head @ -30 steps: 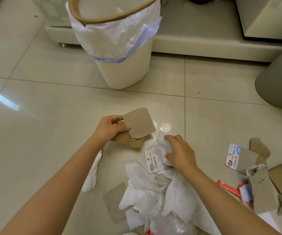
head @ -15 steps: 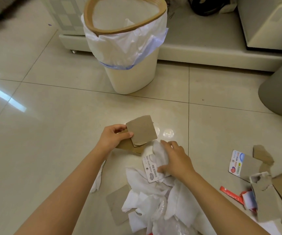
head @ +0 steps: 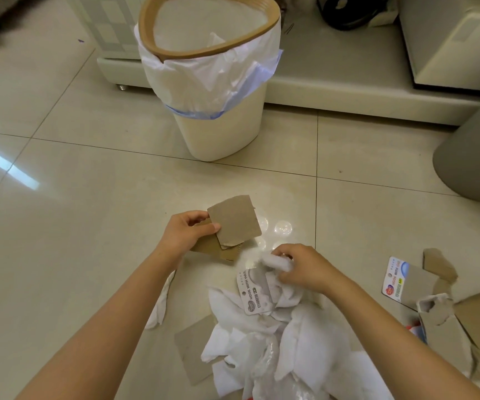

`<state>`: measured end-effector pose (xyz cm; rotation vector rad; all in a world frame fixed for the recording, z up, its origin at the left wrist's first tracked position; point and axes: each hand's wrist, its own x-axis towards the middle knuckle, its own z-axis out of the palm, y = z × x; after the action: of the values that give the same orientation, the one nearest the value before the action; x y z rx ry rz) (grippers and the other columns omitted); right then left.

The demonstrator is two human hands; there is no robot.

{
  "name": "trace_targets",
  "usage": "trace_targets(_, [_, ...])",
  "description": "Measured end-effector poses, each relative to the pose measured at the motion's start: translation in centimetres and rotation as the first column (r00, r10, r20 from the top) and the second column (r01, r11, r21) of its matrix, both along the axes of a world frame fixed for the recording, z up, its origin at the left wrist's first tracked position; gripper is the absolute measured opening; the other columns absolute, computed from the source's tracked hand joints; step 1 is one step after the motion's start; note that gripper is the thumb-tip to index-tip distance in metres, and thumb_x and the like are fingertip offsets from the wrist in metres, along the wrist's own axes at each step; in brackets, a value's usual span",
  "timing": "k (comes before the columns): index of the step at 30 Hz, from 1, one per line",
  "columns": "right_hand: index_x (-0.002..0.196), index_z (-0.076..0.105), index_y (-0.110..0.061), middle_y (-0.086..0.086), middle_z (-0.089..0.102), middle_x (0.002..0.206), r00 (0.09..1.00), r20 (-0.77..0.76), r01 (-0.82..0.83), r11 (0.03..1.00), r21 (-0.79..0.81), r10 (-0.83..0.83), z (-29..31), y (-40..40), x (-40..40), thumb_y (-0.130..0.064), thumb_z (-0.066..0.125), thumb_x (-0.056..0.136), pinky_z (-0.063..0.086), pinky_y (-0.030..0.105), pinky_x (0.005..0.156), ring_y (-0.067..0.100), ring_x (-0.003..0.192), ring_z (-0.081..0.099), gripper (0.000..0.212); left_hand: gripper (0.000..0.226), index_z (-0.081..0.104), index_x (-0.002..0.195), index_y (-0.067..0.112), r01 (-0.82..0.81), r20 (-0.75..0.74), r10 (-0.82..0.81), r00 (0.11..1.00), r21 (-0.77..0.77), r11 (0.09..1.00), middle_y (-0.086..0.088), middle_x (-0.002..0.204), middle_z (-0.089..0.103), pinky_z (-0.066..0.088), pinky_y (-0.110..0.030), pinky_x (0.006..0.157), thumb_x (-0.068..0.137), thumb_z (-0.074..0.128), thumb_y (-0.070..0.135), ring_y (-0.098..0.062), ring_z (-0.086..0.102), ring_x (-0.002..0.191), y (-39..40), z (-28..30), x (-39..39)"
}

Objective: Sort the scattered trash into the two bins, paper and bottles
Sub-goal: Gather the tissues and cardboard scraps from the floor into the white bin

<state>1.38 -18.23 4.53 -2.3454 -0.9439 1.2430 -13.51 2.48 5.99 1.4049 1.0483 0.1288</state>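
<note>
My left hand (head: 185,232) pinches a small stack of brown cardboard pieces (head: 233,223) above the tiled floor. Just to its right, my right hand (head: 302,268) grips a wad of white tissue paper (head: 276,262) at the top of a white paper pile (head: 279,339). A printed hook package card (head: 254,293) lies on that pile under my right hand. A cream bin (head: 221,125) with a white bag liner and a wooden rim stands ahead of my hands. Part of a grey bin (head: 475,157) shows at the right edge.
Torn cardboard and another printed card (head: 403,281) lie on the floor at the right. A flat cardboard piece (head: 192,350) sits left of the paper pile, with a white strip (head: 159,307) beside my left forearm. A low cream platform (head: 348,93) runs behind the bins.
My right hand has closed on the white tissue and bunched it up. My left hand still holds the cardboard. The view has tilted, showing more of the cream bin's rim.
</note>
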Motion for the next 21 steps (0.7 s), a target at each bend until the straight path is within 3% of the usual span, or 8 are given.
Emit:
trace_targets(4, [0.103,0.061,-0.036,-0.011,0.065,0.095,1.000,-0.030,-0.001,0.998,0.060,0.003,0.8,-0.8,0.8,-0.013,0.068,0.069,0.052,0.038,0.082,0.014,0.090,0.061,0.041,0.019,0.074,0.092,0.021,-0.009,0.012,0.009,1.000,0.001,1.000,0.001,0.088,0.071,0.048,-0.020,0.064,0.074,0.079,0.018,-0.013,0.064,0.077,0.0,0.5,0.2])
trace_targets(10, [0.102,0.064,-0.038,-0.014,0.067,0.095,0.982,-0.094,0.185,0.946,0.268,-0.165,2.7,-1.5,1.1,-0.004,0.071,0.070,0.050,0.018,0.070,0.002,0.087,0.062,0.047,0.014,0.072,0.086,0.023,-0.062,0.066,0.061,0.996,0.006,0.998,0.014,0.072,0.070,0.047,-0.011,0.052,0.076,0.077,0.014,0.002,0.064,0.061,-0.1,2.1,0.2])
trace_targets(12, [0.109,0.063,-0.035,-0.015,0.065,0.101,0.965,-0.111,0.260,0.901,0.348,-0.236,4.3,-1.2,1.7,-0.006,0.074,0.072,0.051,0.020,0.073,0.002,0.091,0.062,0.048,0.014,0.072,0.087,0.023,-0.099,0.106,0.097,0.990,0.011,0.995,0.015,0.071,0.071,0.046,-0.011,0.051,0.077,0.076,0.013,0.002,0.064,0.060,0.3,3.1,0.2])
trace_targets(17, [0.121,0.059,-0.029,-0.010,0.067,0.104,0.922,-0.146,0.377,0.752,0.540,-0.358,10.2,1.0,4.1,-0.002,0.077,0.073,0.056,0.021,0.073,0.003,0.089,0.064,0.058,0.019,0.073,0.094,0.020,-0.200,0.227,0.191,0.955,0.015,0.980,0.007,0.081,0.074,0.050,-0.016,0.056,0.076,0.077,0.016,-0.007,0.068,0.070,1.9,7.1,1.7])
trace_targets(21, [0.121,0.057,-0.034,-0.007,0.065,0.105,0.916,-0.094,0.345,0.644,0.683,-0.391,14.8,3.4,5.6,-0.002,0.075,0.074,0.056,0.021,0.069,0.008,0.094,0.063,0.060,0.028,0.072,0.103,0.017,-0.257,0.349,0.239,0.906,0.005,0.966,0.000,0.096,0.074,0.051,-0.027,0.070,0.075,0.077,0.016,-0.014,0.069,0.084,3.6,11.2,3.7])
